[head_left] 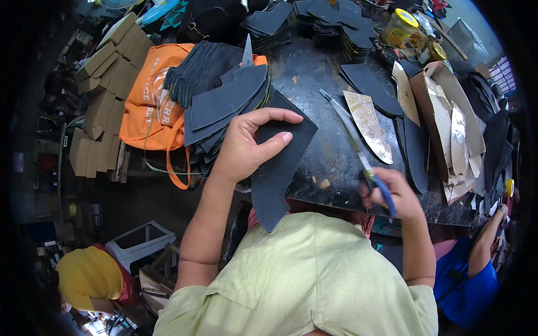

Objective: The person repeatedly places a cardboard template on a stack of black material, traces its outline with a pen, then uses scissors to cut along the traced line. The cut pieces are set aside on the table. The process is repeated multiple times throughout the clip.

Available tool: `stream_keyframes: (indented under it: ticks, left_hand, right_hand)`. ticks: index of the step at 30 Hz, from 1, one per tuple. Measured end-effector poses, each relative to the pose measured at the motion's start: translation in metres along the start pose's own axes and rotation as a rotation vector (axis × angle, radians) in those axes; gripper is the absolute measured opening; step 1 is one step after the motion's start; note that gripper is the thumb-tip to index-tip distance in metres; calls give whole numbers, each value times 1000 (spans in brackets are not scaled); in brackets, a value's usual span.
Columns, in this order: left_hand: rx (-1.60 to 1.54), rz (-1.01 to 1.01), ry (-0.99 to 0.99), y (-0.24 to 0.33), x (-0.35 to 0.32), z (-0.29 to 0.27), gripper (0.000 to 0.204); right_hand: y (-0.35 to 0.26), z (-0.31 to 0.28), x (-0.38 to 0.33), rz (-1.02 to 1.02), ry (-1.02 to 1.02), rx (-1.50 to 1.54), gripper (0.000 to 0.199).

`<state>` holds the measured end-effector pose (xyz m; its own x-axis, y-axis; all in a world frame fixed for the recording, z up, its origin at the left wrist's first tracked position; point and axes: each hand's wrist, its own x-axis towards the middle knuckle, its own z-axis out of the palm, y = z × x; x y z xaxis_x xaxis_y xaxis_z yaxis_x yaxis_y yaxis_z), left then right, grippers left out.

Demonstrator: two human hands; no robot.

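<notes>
My left hand [241, 143] holds a black, boot-shaped cut piece [274, 187] at the table's front edge. Its thumb and forefinger lie over the piece's upper part; the other fingers are hidden. The lower end of the piece hangs in front of my shirt. In my right hand [395, 193] is a long pair of scissors [346, 124] with blue handles, its blades looking closed and pointing up and left over the table. Beside the blades lies a worn, pointed template [368, 126]. A stack of black cut pieces [224, 103] is just beyond my left hand.
An orange bag [147, 98] lies under the left stack. More black pieces [370, 84] and a cardboard box [443, 120] with templates occupy the right. Far right stands a yellow-lidded jar [399, 28]. Other people [92, 277] are low left and at right [468, 285].
</notes>
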<state>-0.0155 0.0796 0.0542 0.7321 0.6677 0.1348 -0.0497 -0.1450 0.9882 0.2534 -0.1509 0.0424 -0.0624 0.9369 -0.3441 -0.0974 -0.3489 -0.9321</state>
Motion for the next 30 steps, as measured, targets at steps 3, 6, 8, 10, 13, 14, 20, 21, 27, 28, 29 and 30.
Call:
stream_keyframes:
  ticks: [3, 6, 8, 10, 13, 14, 20, 21, 27, 28, 29, 30]
  left_hand:
    - [72, -12, -15, 10, -3, -3, 32]
    - [137, -7, -36, 16, -7, -4, 31]
    - [164, -10, -37, 18, -7, -3, 31]
    - [162, -9, -47, 18, -6, -2, 31]
    - [153, -18, -52, 18, -6, 0, 30]
    - [156, -20, -51, 18, -7, 1, 30]
    - [139, -48, -49, 19, -8, 2, 30]
    - [138, -51, -46, 20, -8, 1, 30]
    - [153, -54, -52, 17, -10, 2, 29]
    - [151, -56, -55, 17, -10, 2, 29]
    - [150, -57, -58, 17, -10, 3, 29]
    - [147, -57, -61, 16, -10, 4, 29]
  right_hand:
    - [-1, 16, 28, -132, -148, -260, 56]
    - [-3, 23, 40, -193, -179, -261, 61]
    - [-4, 23, 42, -190, -166, -306, 60]
    - [-5, 23, 41, -179, -156, -330, 59]
    - [-5, 22, 40, -156, -147, -332, 55]
    - [-5, 22, 40, -156, -146, -329, 52]
    - [-4, 24, 35, -100, -72, -293, 38]
    - [-4, 25, 34, -42, -45, -302, 37]
    - [2, 25, 22, 42, 18, -263, 38]
    - [3, 24, 21, 54, 4, -245, 35]
    - [4, 23, 21, 67, -9, -227, 32]
    - [5, 22, 22, 123, -8, -236, 30]
